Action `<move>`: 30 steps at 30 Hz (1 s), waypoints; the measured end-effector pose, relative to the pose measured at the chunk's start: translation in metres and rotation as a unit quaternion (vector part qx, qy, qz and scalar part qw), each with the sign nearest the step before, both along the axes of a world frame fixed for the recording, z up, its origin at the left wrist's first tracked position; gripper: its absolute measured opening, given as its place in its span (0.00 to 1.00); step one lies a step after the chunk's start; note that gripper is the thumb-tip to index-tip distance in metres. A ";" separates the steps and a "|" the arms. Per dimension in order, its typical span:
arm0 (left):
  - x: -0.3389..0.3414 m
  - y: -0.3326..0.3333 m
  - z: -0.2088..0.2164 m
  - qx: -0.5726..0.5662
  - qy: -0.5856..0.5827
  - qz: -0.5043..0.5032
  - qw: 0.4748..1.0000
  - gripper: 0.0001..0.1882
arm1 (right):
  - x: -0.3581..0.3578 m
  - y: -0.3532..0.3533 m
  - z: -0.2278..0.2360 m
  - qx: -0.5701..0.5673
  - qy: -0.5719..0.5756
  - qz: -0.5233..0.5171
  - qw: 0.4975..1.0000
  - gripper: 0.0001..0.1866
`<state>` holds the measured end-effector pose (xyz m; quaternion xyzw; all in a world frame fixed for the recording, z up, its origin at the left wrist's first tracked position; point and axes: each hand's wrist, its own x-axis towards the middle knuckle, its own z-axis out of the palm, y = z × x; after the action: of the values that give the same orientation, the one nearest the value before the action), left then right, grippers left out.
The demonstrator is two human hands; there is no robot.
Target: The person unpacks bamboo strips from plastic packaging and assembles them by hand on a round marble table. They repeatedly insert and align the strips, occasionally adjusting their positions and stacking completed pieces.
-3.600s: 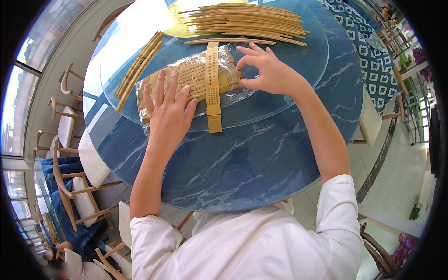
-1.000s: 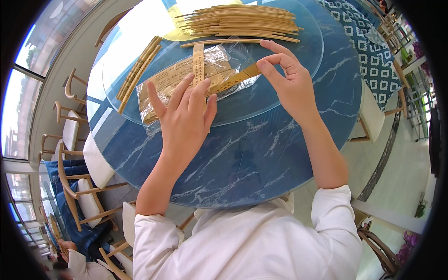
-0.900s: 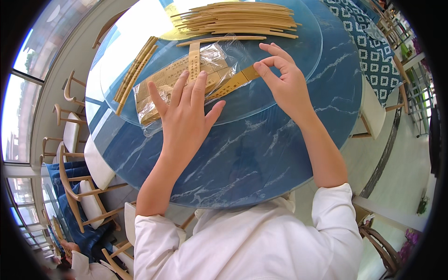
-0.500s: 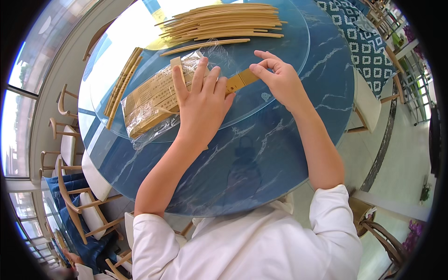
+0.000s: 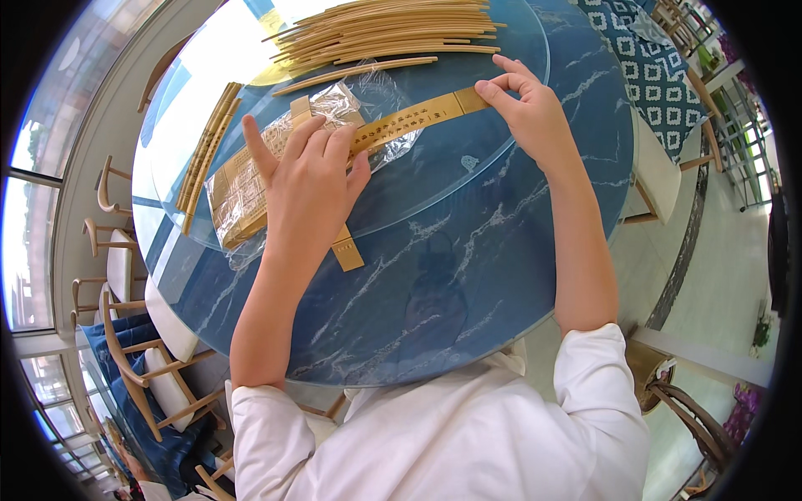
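My right hand (image 5: pixel 530 108) pinches one end of a long golden-brown paper sleeve (image 5: pixel 409 122) printed with dark characters. The sleeve stretches leftward to my left hand (image 5: pixel 307 171), whose fingers are spread, index pointing out, over a stack of similar paper sleeves (image 5: pixel 242 196) in crinkled clear plastic wrap (image 5: pixel 251 179). My left fingers cover the near end of the stretched sleeve, so their contact with it is partly hidden. Another paper strip (image 5: pixel 347 252) sticks out from under my left wrist onto the table.
A large pile of wooden chopsticks (image 5: pixel 393 33) lies at the far side of the round blue marbled table (image 5: pixel 434 292), on its glass turntable (image 5: pixel 468 179). One chopstick (image 5: pixel 355 75) lies apart in front. Several patterned sticks (image 5: pixel 206 159) lie left of the stack. Chairs (image 5: pixel 163 376) stand around.
My right hand has moved right and away from me, drawing more of the paper sleeve out. My left hand has shifted slightly left, its fingers lifting and bending; the strip below its wrist shows more.
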<state>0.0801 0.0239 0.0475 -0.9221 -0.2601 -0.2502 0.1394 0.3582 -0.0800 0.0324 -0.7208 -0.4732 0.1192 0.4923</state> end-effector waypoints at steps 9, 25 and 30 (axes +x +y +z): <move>0.003 -0.017 0.008 -0.062 0.064 -0.012 0.996 0.17 | -0.060 0.000 -0.007 -0.010 -0.063 0.099 0.993 0.13; 0.009 -0.013 -0.013 -0.054 0.020 -0.070 0.996 0.14 | 0.012 0.105 -0.004 0.023 -0.429 0.080 0.899 0.09; 0.003 -0.011 -0.010 -0.046 0.025 -0.063 0.997 0.15 | 0.010 0.135 -0.015 -0.066 -0.550 0.108 0.825 0.09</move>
<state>0.0836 0.0130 0.0374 -0.9480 -0.2089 -0.2235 0.0876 0.3687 0.0546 0.0178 -0.6420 -0.7314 -0.2138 0.0853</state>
